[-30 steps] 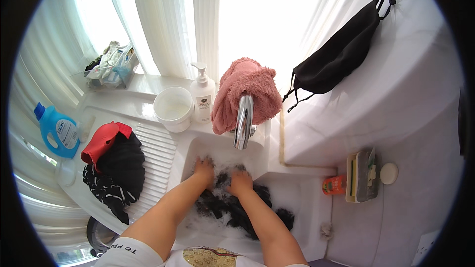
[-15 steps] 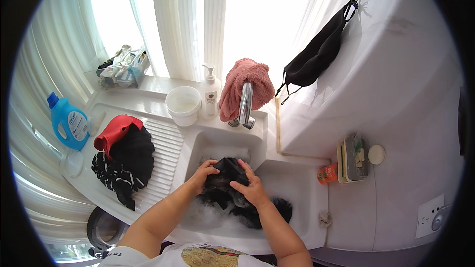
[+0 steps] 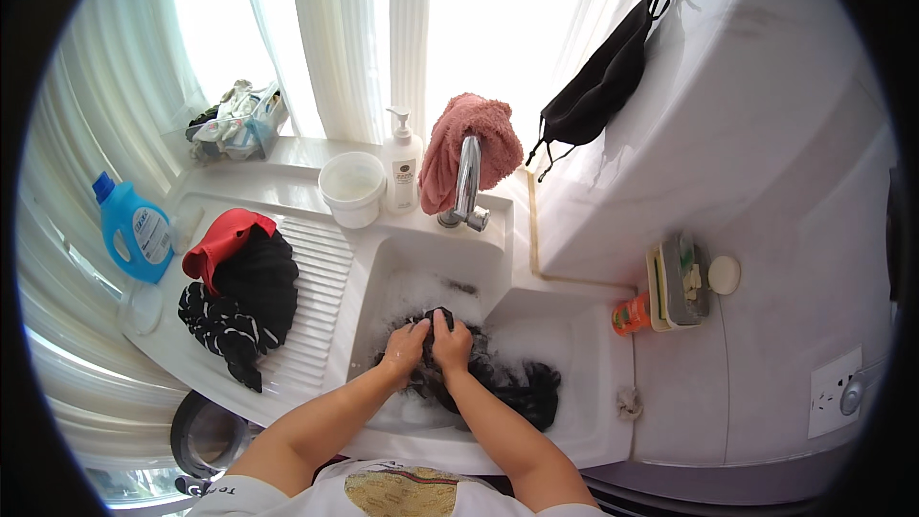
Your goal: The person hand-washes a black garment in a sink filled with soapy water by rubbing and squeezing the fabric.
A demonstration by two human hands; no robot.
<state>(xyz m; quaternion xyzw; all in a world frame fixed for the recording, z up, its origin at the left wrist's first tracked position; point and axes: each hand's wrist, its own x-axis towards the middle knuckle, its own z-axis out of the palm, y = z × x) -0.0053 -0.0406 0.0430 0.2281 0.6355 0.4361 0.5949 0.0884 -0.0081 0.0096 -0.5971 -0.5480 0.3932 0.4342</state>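
Observation:
My left hand (image 3: pixel 406 348) and my right hand (image 3: pixel 451 343) are close together over the white sink (image 3: pixel 584 440), both closed on a wet black garment (image 3: pixel 529 396). A bunched bit of the cloth shows between them at the fingertips. The rest spreads through sudsy water, with its thicker end lying to the right of my right hand. Its exact kind cannot be made out. Foam (image 3: pixel 407 289) floats on the water around it.
Beyond the sink stand a chrome faucet (image 3: pixel 467 182) draped with a pink towel (image 3: pixel 479 124), a pump bottle (image 3: pixel 402 168) and a white tub (image 3: pixel 352 196). Left, dark and red clothes (image 3: pixel 254 278) lie on the ribbed board beside a blue detergent bottle (image 3: pixel 137 235). A black mask (image 3: pixel 598 86) hangs at right.
My hands have come together and lowered nearer the water. The cloth, earlier spread out between them, is now bunched in their grip. The view has shifted slightly.

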